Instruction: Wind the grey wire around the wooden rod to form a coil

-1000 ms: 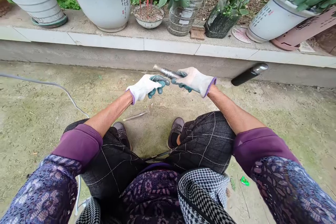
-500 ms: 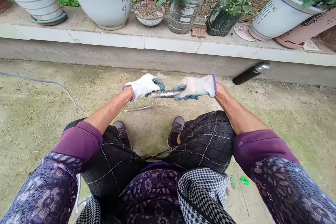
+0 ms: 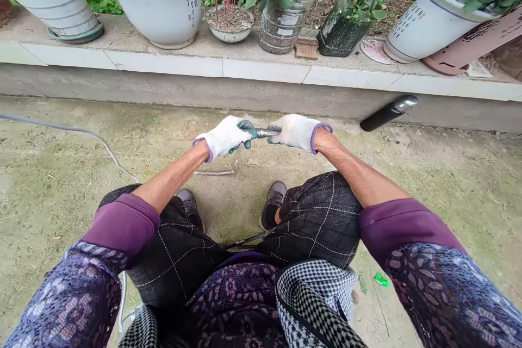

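Note:
Both my hands wear white knitted gloves with dark green-blue palms and purple cuffs. A short stick wound with silvery wire (image 3: 265,134) spans the gap between them, held just above the ground in front of my feet. My left hand (image 3: 230,135) is closed around its left end. From the other side, the fingers of my right hand (image 3: 292,131) pinch its right end. The gloves cover most of the stick, so its ends are hidden. Below my left hand, a thin brownish stick (image 3: 215,172) lies on the concrete.
A tiled ledge (image 3: 261,69) runs across the back, bearing potted plants and a bowl of red incense sticks (image 3: 230,24). A black pipe with a shiny end (image 3: 389,113) juts out on the right. A grey cable (image 3: 98,136) crosses at left. A green wrapper (image 3: 381,279) lies at lower right.
My right hand has shifted slightly left and up. My left hand now covers the stick's left end, which was exposed before, so less of the wire winding shows.

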Tool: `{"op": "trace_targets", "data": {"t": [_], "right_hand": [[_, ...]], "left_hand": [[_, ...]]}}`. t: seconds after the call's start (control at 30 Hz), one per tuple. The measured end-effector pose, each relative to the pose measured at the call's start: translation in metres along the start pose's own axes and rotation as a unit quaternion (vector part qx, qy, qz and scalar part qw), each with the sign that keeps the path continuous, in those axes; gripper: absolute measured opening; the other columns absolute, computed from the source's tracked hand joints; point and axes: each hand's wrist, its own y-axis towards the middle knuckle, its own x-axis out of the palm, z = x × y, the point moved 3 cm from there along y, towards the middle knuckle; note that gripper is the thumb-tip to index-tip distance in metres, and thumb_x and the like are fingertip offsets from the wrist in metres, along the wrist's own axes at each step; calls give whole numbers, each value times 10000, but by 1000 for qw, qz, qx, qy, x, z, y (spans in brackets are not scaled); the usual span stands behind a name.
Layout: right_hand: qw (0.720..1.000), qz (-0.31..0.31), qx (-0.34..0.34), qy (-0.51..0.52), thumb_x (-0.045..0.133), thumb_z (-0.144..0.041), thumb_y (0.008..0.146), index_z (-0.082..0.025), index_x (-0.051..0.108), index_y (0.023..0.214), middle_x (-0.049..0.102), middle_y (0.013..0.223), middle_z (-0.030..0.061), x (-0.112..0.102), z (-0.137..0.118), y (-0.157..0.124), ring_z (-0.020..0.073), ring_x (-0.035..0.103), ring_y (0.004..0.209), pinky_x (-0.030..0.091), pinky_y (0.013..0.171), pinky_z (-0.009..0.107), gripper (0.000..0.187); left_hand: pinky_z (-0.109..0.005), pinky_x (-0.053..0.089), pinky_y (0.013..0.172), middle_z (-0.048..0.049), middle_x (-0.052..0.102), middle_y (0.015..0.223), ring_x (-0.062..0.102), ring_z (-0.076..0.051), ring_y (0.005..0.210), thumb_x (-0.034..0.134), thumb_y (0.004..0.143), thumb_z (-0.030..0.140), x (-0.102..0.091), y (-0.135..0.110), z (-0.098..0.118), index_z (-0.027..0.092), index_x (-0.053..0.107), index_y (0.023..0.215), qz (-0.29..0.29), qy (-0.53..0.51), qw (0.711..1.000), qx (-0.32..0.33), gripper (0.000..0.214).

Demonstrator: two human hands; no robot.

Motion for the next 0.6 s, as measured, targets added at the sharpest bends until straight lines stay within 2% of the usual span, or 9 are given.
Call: {"op": "trace_targets", "data": {"t": [0.07, 0.13, 0.23, 0.37, 0.47, 0.6], "right_hand": [[997, 34, 4, -75, 776, -259, 697, -199, 665, 677, 462, 467, -38, -6, -7, -3, 91, 419, 461, 235, 447, 249, 127], [994, 58, 14, -89, 748, -284, 737, -187, 685, 750, 496, 507, -38, -11, -13, -9, 81, 419, 453, 265, 435, 231, 117], [997, 62, 29, 41, 747, -307, 769, -149, 710, 891, 548, 566, -26, -14, -20, -18, 70, 429, 438, 335, 406, 212, 203], [977, 54, 6, 204, 796, -314, 757, -111, 720, 999, 531, 557, -37, -14, -24, -24, 65, 430, 427, 369, 363, 199, 325], [965, 19, -10, 260, 822, -330, 747, -107, 721, 1012, 525, 536, -47, -13, -25, -27, 62, 424, 409, 361, 340, 191, 361], [958, -52, -21, 283, 851, -354, 717, -107, 720, 980, 528, 531, -51, -12, -28, -33, 54, 413, 385, 352, 330, 187, 383]], "left_hand": [[-190, 252, 341, -15, 685, 648, 360, -36, 350, 666, 803, 214, 3, -1, 0, 139, 729, 845, -3, -18, 1000, 4, 106], [-194, 264, 339, -17, 674, 637, 350, -35, 347, 662, 823, 217, 4, -1, 1, 125, 735, 876, 1, -45, 999, 7, 129], [-194, 293, 343, -19, 675, 653, 351, -32, 352, 647, 840, 197, 0, 1, 2, 113, 744, 923, 11, -88, 996, 10, 153], [-185, 333, 353, -5, 665, 668, 364, -33, 366, 623, 855, 198, -5, 1, 3, 125, 754, 992, -3, -112, 994, 16, 203], [-182, 335, 348, 2, 640, 645, 375, -36, 365, 629, 851, 210, -6, 0, 4, 131, 760, 977, -17, -106, 994, 23, 198], [-178, 298, 335, -4, 628, 601, 380, -37, 348, 658, 844, 241, -5, 5, 0, 126, 764, 947, -41, -90, 995, 26, 187]]}}
